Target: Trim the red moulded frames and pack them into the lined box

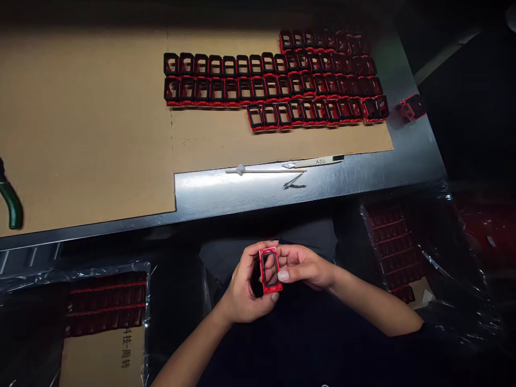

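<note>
A small red rectangular frame [272, 289] with a black inner rim is held up over my lap, in front of the table edge. My left hand [245, 290] grips it from the left, with fingers at its top and the thumb at its lower end. On the other side my right hand [304, 267] pinches the long edge, thumb on the face and fingers behind, partly visible through the opening. Several rows of similar red and black frames [229, 88] stand on a cardboard sheet [92, 118] across the table.
Along the metal table [209, 193] lie a thin stick [266, 171], a blade-tipped tool marked A55 [320, 162] and a small metal piece [293, 181]. One red-black part [413, 107] sits far right. Green-handled pliers [14, 204] lie left. Plastic-lined boxes of frames [107, 301] flank me below.
</note>
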Demonstrator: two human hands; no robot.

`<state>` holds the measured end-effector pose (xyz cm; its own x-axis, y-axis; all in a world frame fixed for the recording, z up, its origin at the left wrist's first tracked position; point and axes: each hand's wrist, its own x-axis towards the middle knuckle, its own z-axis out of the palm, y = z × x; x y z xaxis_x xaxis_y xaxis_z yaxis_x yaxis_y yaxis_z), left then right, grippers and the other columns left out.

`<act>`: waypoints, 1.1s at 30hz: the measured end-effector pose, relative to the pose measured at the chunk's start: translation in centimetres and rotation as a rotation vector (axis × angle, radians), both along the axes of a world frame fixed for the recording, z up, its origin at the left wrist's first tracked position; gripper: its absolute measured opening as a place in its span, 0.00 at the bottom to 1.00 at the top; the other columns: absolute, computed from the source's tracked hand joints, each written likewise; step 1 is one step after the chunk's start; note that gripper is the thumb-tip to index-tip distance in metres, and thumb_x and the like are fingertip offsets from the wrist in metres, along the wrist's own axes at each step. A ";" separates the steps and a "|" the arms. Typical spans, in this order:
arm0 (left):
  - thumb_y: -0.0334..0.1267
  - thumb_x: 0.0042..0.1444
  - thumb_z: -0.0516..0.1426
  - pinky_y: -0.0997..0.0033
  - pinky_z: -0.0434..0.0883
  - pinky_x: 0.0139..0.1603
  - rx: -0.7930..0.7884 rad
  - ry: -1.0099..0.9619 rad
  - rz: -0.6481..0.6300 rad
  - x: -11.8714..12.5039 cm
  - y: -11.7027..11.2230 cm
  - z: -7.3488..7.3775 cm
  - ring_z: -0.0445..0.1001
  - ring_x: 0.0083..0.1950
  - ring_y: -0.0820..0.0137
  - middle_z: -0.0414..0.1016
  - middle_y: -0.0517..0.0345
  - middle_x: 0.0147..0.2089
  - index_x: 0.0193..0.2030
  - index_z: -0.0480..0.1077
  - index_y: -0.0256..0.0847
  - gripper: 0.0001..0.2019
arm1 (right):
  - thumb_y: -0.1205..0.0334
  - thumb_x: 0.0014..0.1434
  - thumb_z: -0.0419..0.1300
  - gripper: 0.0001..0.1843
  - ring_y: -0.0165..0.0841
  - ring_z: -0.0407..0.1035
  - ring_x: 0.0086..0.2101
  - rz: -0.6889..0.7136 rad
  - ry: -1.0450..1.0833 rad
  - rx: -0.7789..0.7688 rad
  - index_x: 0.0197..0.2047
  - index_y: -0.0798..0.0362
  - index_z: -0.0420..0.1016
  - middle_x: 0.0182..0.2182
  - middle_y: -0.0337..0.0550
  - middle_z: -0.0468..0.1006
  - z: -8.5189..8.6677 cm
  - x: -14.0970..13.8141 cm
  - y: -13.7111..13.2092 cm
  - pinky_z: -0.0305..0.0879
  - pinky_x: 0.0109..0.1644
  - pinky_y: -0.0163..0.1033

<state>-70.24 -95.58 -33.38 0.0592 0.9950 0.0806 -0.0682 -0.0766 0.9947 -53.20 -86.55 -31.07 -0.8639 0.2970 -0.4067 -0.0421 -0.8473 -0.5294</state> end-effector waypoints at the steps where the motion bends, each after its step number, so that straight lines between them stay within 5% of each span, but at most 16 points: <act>1: 0.40 0.53 0.63 0.51 0.68 0.64 0.002 -0.007 0.001 0.0 0.0 -0.1 0.67 0.65 0.55 0.64 0.44 0.64 0.67 0.54 0.48 0.36 | 0.56 0.52 0.75 0.24 0.31 0.75 0.39 -0.001 0.002 0.000 0.45 0.61 0.73 0.39 0.49 0.78 0.0 0.0 0.0 0.70 0.48 0.36; 33: 0.42 0.52 0.65 0.49 0.68 0.64 -0.018 -0.038 -0.009 0.1 0.3 -0.2 0.68 0.64 0.54 0.64 0.43 0.65 0.66 0.55 0.48 0.36 | 0.52 0.49 0.76 0.27 0.28 0.72 0.37 0.002 -0.106 0.122 0.43 0.60 0.72 0.37 0.43 0.76 1.1 -0.1 0.2 0.67 0.46 0.35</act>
<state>-70.11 -95.33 -33.60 0.0657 0.9957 0.0654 -0.1063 -0.0582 0.9926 -53.34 -86.32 -30.01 -0.8185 0.3485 -0.4567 0.0209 -0.7764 -0.6299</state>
